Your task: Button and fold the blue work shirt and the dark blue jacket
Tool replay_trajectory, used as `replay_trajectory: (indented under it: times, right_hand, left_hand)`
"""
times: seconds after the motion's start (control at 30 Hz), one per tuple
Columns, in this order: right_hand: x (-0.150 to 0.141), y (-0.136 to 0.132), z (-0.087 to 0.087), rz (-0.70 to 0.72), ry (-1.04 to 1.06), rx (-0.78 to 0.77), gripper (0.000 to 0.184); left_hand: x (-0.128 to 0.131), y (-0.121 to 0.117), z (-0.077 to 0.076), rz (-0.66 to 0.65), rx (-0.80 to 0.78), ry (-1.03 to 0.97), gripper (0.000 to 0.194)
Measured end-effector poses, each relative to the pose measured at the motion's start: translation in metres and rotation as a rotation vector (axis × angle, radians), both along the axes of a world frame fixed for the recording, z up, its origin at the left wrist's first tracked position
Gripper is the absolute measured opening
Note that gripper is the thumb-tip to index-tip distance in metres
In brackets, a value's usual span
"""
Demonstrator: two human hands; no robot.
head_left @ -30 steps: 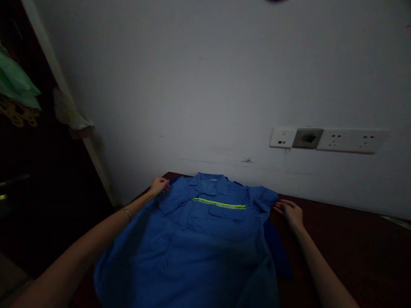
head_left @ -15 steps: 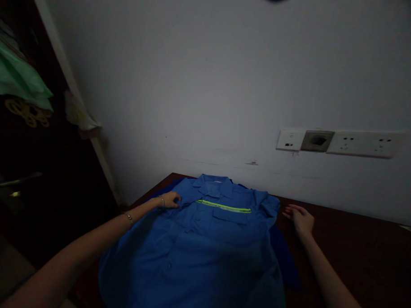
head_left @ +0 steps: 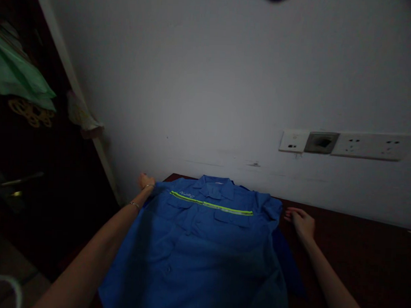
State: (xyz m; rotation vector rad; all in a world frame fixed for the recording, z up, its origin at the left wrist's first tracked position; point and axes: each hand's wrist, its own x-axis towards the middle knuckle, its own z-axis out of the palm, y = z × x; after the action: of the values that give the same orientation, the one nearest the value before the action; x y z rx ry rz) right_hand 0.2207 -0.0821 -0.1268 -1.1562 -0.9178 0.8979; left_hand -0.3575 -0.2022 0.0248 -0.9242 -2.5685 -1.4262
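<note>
A blue work shirt [head_left: 202, 252] lies front up, its collar toward the wall. A yellow-green and silver reflective strip [head_left: 227, 209] crosses the chest above the pocket flaps, with light lettering over the left part. Out past the table's left edge, my left hand [head_left: 147, 181] is closed on the shirt's left-side sleeve, drawing it outward; the fingertips are partly hidden. My right hand [head_left: 302, 224] rests by the bunched right-side sleeve, fingers loosely curled and apart, holding nothing. Darker blue cloth [head_left: 287, 262] shows from beneath the shirt.
The dark brown table [head_left: 350, 253] stands against a pale wall [head_left: 208, 82]. Sockets and switches [head_left: 340, 144] sit on the wall at right. To the left is a dark door [head_left: 55, 202] with a handle [head_left: 22, 179] and hanging green cloth [head_left: 21, 73].
My left hand has moved left from the chest to beyond the table edge, spreading the sleeve side. The left strip and lettering now show. My right hand stays about where it was.
</note>
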Motion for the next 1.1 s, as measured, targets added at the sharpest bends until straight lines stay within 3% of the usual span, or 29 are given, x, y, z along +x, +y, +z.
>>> replay_trajectory:
  times: [0.13, 0.3, 0.4, 0.53, 0.73, 1.0, 1.1]
  right_hand:
    - [0.001, 0.003, -0.003, -0.008, -0.071, -0.004, 0.022]
    - [0.001, 0.003, -0.002, 0.011, -0.123, -0.007, 0.022]
    - [-0.001, 0.0, 0.0, 0.003, -0.129, -0.001, 0.022]
    - [-0.003, -0.003, 0.004, -0.001, -0.152, 0.002, 0.023]
    - [-0.005, -0.005, 0.008, 0.026, -0.236, 0.023, 0.022]
    - [-0.008, -0.006, 0.007, 0.043, -0.231, 0.014, 0.023]
    - [-0.016, -0.01, 0.02, 0.028, -0.252, 0.026, 0.023]
  left_hand:
    - [0.03, 0.032, -0.01, -0.141, 0.06, -0.121, 0.021]
    - [0.101, 0.076, -0.032, -0.318, 0.139, -0.413, 0.01]
    - [0.143, 0.091, -0.05, -0.322, 0.204, -0.587, 0.012]
    - [0.181, 0.093, -0.077, -0.253, 0.257, -0.71, 0.011]
    - [0.192, 0.076, -0.101, -0.261, 0.179, -0.685, 0.013]
    - [0.183, 0.057, -0.098, -0.509, -0.094, -0.518, 0.018]
    - [0.179, 0.05, -0.097, -0.586, -0.153, -0.485, 0.015]
